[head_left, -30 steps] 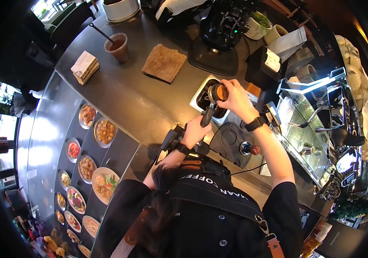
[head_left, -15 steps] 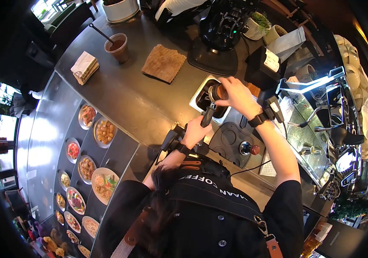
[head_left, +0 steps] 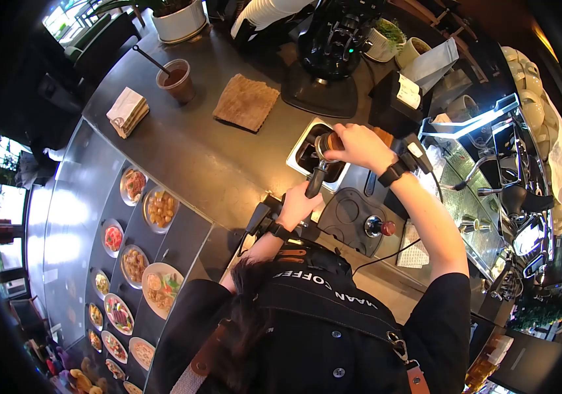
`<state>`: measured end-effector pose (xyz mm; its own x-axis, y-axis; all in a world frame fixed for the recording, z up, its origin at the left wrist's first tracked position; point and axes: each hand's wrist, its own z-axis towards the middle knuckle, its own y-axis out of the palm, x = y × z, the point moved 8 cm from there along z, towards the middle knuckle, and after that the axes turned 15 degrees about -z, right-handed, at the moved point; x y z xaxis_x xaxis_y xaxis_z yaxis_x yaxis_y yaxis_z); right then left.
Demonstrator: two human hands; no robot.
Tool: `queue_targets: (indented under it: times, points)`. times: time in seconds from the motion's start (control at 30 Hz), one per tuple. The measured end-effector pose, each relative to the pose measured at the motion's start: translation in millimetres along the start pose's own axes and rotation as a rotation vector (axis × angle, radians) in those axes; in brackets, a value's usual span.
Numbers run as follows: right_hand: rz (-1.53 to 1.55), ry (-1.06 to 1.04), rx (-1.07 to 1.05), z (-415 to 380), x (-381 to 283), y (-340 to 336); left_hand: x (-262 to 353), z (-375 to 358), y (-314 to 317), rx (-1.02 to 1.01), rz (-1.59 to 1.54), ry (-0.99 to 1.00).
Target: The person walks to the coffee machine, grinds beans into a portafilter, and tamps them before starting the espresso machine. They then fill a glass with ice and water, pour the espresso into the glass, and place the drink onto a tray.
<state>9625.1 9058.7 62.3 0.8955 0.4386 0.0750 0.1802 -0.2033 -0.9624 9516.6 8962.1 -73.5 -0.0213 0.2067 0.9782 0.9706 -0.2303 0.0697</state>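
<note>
My left hand (head_left: pixel 299 205) is wrapped around the black handle of a portafilter (head_left: pixel 318 177), whose round metal head is above a rectangular steel container (head_left: pixel 298 157). My right hand (head_left: pixel 358 148) is closed over a round, brown-topped coffee distributor (head_left: pixel 338 131) at the portafilter's head. Fingers partly cover the distributor, so the basket's contents are hidden. Just below, a tamper (head_left: pixel 374 226) with a dark red handle end lies on a dark tamping mat (head_left: pixel 346 217).
A black grinder (head_left: pixel 330 52) stands behind the container. On the counter are a brown cloth (head_left: pixel 247 102), a cup of brown powder (head_left: pixel 174 80) with a stirrer and stacked napkins (head_left: pixel 127 110). An espresso machine (head_left: pixel 491 177) is at right. Food pictures (head_left: pixel 161 210) line the left front.
Both hands and the portafilter stay over the steel container, with the distributor still at its head. My right hand has shifted slightly; the whole view has moved a little.
</note>
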Motion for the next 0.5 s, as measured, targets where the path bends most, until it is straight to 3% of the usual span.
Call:
queue_targets:
  times: [0.03, 0.1, 0.17, 0.2, 0.3, 0.37, 0.43, 0.5]
  points:
    - [-0.035, 0.095, -0.057, 4.5, 6.1, 7.6, -0.2, -0.4, 0.7, -0.004, -0.02, -0.01]
    - [-0.009, 0.038, 0.015, 5.7, 2.7, 2.5, 1.3, -0.8, 0.7, -0.011, -0.057, -0.027]
    - [0.113, -0.271, 0.259, -11.1, -17.4, -16.6, 5.3, 0.1, 1.0, -0.007, -0.02, -0.017]
    - [0.063, -0.262, 0.248, -8.5, -19.2, -19.1, 6.3, -1.1, 1.2, -0.008, 0.002, -0.014]
    - [-0.058, 0.063, -0.09, 0.4, -2.1, -9.2, 6.3, -1.7, 3.2, 0.001, -0.041, -0.026]
    - [-0.021, 0.038, -0.041, 6.0, 0.3, -3.6, -3.3, -0.6, 3.1, -0.011, -0.045, -0.012]
    - [0.132, -0.271, 0.252, -10.6, -15.9, -21.7, 0.2, 2.1, 3.3, -0.013, -0.049, -0.011]
    - [0.115, -0.244, 0.154, -6.8, -14.4, -12.1, 0.5, -0.4, 2.2, -0.016, -0.04, -0.036]
